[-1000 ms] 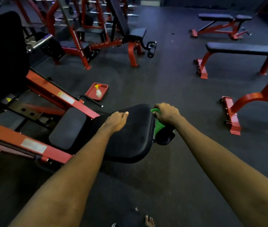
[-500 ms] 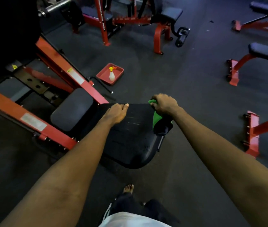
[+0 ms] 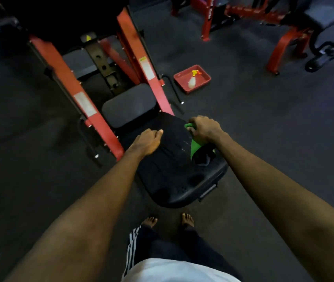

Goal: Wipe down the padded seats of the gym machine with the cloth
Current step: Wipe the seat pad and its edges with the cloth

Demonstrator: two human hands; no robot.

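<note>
Two pads: large black pad [image 3: 172,171] lies near, tilted, straight ahead of the person; smaller grey seat pad [image 3: 129,104] sits just past its far-left end, between the red rails [image 3: 92,106].
Cloth: green-and-dark cloth [image 3: 195,146] lies on the right edge of the large black pad, bunched under the right hand, with a loose end draped toward the near side.
Right hand: right hand [image 3: 205,129] is closed round the cloth, knuckles up, at the pad's far-right corner; a green tuft pokes out past the fingers. Judgement: the bunched grip gives a thick wad and firm pressure for a stroke along the edge.
Left hand: left hand [image 3: 146,141] curls its fingers over the pad's far-left edge, thumb along the top; no cloth in it. Judgement: it braces the pad against the push of wiping.
Progress: judged mid-wipe on the large black pad, where faint streaks show; nothing touches the grey seat pad.
Tray: red tray [image 3: 202,84] sits on the floor [image 3: 263,139], far right of the machine, well apart from both hands; spray bottle [image 3: 192,82] is in it. Judgement: supplies are parked clear of the working stance.
Feet: bare feet [image 3: 187,219] stand just near of the pad.
</note>
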